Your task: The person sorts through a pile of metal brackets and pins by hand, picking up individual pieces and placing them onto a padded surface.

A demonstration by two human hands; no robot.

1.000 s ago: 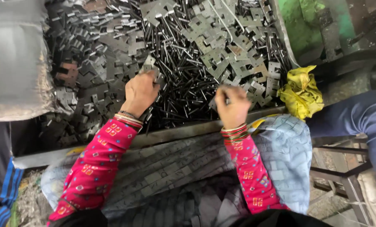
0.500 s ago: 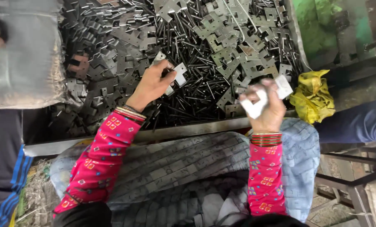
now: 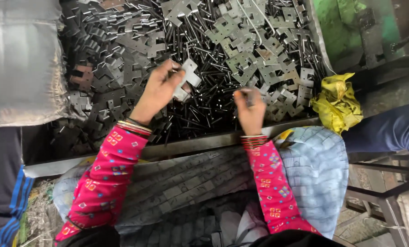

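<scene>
Flat grey notched metal plates sit pinched in the left hand above the heap of dark rods and plates. Half a second ago the right hand held pale plates lifted; now its fingers clench one small grey metal piece. A crumpled yellow bag lies at the right, a grey sack at the left.

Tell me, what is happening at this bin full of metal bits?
A person in pink patterned sleeves is working over a tray heaped with flat cross-shaped metal plates and thin dark rods. The left hand holds a couple of the light grey plates above the pile. The right hand pinches a small metal piece; its shape is hard to tell. A crumpled yellow cloth lies at the tray's right end.
</scene>
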